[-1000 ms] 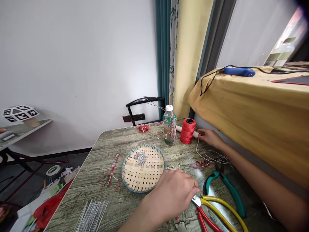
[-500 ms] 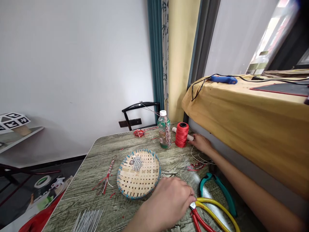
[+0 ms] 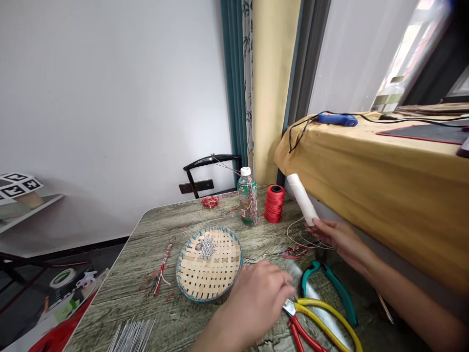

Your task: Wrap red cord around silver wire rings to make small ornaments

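My right hand [image 3: 331,232] grips the lower end of a long white roll [image 3: 302,199], which looks like wound thread, and holds it tilted above the table. Thin pale cord [image 3: 293,237] loops on the table below it. My left hand [image 3: 262,293] is curled palm down beside the woven bamboo basket [image 3: 216,281]; whatever its fingers close on is hidden. The basket holds a small pile of metal nuts [image 3: 207,248]. Just right of my left hand lie pliers with red handles [image 3: 297,332] and yellow-handled pliers [image 3: 330,318]. Teal-handled pliers [image 3: 340,293] lie farther right.
A spool of red thread [image 3: 274,203] and a bottle [image 3: 248,200] with braided cord stand at the back. A braided tassel [image 3: 163,269] and thin metal rods [image 3: 132,336] lie on the left. A cloth-covered surface [image 3: 362,166] rises on the right.
My right hand has lifted the white roll from behind the red spool, moving it right and tilting it up. My left hand stays nearly in place.
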Demonstrator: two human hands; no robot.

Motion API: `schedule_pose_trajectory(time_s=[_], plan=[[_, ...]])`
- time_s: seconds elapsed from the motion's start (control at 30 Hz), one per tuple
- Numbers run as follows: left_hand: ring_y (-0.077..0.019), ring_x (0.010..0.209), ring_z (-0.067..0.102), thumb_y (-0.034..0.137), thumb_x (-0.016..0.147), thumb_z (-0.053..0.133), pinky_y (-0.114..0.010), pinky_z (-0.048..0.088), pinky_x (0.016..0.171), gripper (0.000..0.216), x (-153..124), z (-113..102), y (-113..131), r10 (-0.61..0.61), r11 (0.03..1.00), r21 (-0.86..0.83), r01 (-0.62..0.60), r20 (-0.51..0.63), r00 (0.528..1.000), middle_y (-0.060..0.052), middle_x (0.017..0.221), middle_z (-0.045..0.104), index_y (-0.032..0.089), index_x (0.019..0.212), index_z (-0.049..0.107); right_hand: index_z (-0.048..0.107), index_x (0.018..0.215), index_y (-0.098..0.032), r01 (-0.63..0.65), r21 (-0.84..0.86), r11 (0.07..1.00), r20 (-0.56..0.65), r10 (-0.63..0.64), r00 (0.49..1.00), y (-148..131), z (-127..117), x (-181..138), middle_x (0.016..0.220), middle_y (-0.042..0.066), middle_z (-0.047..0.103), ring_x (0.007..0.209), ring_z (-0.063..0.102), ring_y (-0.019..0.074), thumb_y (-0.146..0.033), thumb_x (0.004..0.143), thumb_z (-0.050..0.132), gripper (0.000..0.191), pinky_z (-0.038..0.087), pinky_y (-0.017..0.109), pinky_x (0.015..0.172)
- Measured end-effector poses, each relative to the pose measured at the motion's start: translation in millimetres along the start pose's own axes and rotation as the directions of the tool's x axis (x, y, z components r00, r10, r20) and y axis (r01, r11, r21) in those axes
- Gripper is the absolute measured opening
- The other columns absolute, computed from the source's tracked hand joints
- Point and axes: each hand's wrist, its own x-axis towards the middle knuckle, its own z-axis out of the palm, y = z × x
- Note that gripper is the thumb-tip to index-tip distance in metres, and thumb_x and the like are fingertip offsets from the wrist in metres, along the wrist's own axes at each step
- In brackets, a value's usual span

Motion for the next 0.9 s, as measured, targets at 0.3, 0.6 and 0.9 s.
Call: schedule_pose_trajectory(time_s=[0.3, 0.6, 0.9], plan=[[-0.0236, 0.12, 0.05, 0.035, 0.084, 0.054, -0.037, 0.042, 0.097, 0.046, 9.5, -14.0, -8.2, -0.337, 0.808, -0.571, 0.144, -0.247, 0.909, -0.014, 0.131, 0.053, 0.017, 0.125, 0.044, 0.068, 0.107, -0.019, 0.034, 0.166, 0.986, 0.247, -0.075, 0.966, -43.2, 54.8, -74.9, 0.099, 0.007, 0.072, 0.091, 0.065, 0.028, -0.051, 0.071, 0.065, 0.049, 0.051, 0.039, 0.081], [-0.023, 0.103, 0.061, 0.024, 0.072, 0.069, -0.032, 0.047, 0.089, 0.033, 11.1, -15.1, -6.6, -0.438, 0.615, -0.787, 0.057, -0.28, 0.854, -0.009, 0.109, 0.068, 0.015, 0.103, 0.061, 0.063, 0.113, -0.018, 0.114, 0.128, 0.985, 0.332, -0.151, 0.931, -43.1, 63.2, -39.4, 0.109, 0.008, 0.069, 0.095, 0.064, 0.0253, -0.039, 0.072, 0.068, 0.047, 0.049, 0.041, 0.086], [-0.0287, 0.114, 0.054, 0.031, 0.081, 0.057, -0.043, 0.048, 0.089, 0.03, 15.6, -13.9, -31.8, -0.63, 0.493, -0.866, 0.081, -0.291, 0.72, -0.014, 0.12, 0.059, 0.016, 0.107, 0.052, 0.063, 0.11, -0.019, 0.342, -0.014, 0.939, 0.076, -0.341, 0.937, -72.4, 47.0, -33.4, 0.093, 0.007, 0.068, 0.081, 0.063, 0.0217, -0.045, 0.074, 0.066, 0.044, 0.052, 0.035, 0.074]])
